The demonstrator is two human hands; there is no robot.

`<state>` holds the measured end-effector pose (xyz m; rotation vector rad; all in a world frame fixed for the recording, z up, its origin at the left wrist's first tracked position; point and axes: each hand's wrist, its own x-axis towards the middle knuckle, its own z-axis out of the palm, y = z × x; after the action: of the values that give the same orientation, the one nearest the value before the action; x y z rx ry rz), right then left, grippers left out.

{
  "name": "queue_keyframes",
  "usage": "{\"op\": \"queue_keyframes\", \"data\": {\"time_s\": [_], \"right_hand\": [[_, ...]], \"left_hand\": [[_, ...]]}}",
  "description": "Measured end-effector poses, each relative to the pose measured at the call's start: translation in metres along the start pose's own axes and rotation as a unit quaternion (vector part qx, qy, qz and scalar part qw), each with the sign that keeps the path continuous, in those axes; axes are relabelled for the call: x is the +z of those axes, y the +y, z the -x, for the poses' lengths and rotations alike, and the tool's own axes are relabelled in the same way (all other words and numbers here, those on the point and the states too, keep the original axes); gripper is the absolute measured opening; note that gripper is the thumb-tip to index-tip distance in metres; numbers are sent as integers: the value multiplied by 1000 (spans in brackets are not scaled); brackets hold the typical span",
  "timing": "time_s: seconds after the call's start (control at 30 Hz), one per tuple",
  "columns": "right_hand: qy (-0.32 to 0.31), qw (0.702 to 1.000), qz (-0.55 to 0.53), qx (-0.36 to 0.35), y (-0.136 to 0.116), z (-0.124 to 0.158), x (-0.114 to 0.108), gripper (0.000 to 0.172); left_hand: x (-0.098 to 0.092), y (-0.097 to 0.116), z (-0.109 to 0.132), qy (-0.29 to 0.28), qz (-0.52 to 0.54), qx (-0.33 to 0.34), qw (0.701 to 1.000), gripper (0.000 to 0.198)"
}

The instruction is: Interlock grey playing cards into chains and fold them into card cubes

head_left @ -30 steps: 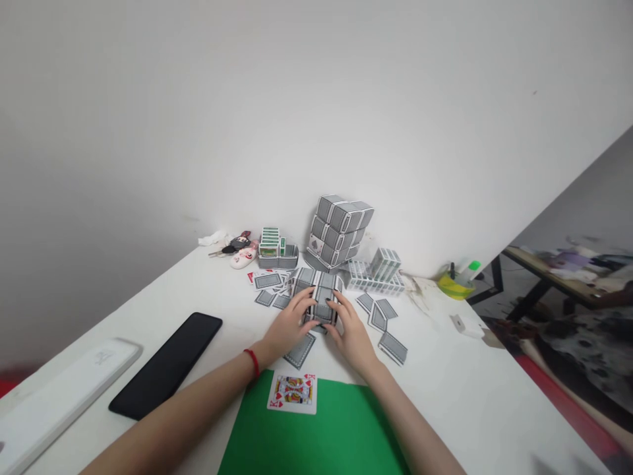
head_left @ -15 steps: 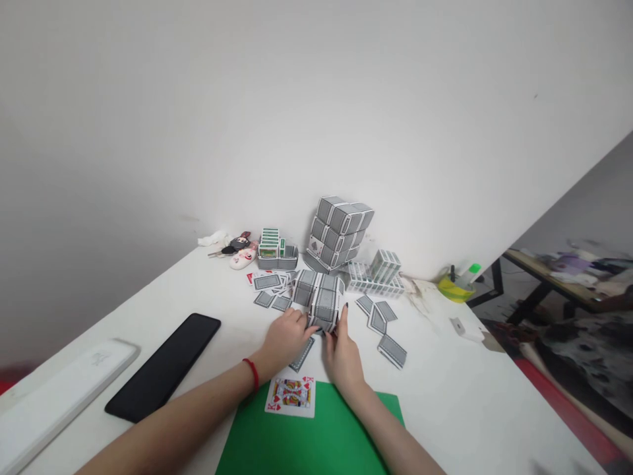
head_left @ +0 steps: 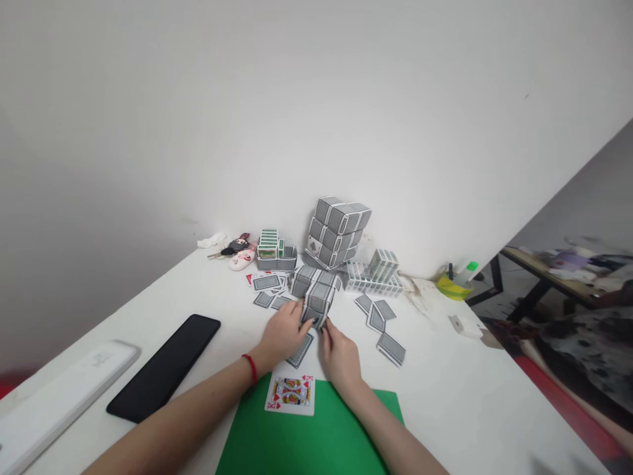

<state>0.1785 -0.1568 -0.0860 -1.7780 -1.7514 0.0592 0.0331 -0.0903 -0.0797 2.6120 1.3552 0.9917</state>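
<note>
A cube built of folded grey-backed playing cards [head_left: 316,291] rests on the white table [head_left: 198,310] in front of me. My left hand [head_left: 283,333], with a red string at the wrist, grips the cube's near-left side with curled fingers. My right hand [head_left: 339,356] lies just below the cube's near corner, its fingertips touching the bottom edge. A grey-backed card [head_left: 301,351] lies flat between my hands. A king of hearts [head_left: 291,394] lies face up on the green mat's [head_left: 321,442] far edge.
A taller stack of card cubes [head_left: 337,232] stands by the wall, with card racks [head_left: 374,274] and a box of decks [head_left: 274,251] beside it. Loose cards [head_left: 383,323] lie to the right. A black phone [head_left: 165,366] and a white case [head_left: 54,399] lie at left.
The cube has been turned and tipped between my hands. My right hand has slid off its right side down to its near bottom corner; my left hand stays on it.
</note>
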Motion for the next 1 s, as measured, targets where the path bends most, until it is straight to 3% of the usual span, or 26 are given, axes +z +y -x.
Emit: {"op": "queue_keyframes", "data": {"time_s": [0.1,0.17,0.37,0.57,0.7,1.0], "right_hand": [[10,998,-30,-45,0,1,1,32],[12,998,-44,-53,0,0,1,29],[28,992,-120,-12,3,-6,1,25],[101,970,-222,11,6,-21,-5,36],[69,961,-269,4,3,-36,-13,43],[45,984,-171,9,-11,-54,-23,75]], "left_hand": [[-3,2,-1,45,70,-34,996,71],[-6,3,-2,65,103,-34,992,80],[-8,6,-8,37,115,1,993,54],[-9,7,-9,35,141,-4,989,51],[-13,3,-11,35,166,25,985,48],[-12,-6,-10,9,177,16,984,54]]}}
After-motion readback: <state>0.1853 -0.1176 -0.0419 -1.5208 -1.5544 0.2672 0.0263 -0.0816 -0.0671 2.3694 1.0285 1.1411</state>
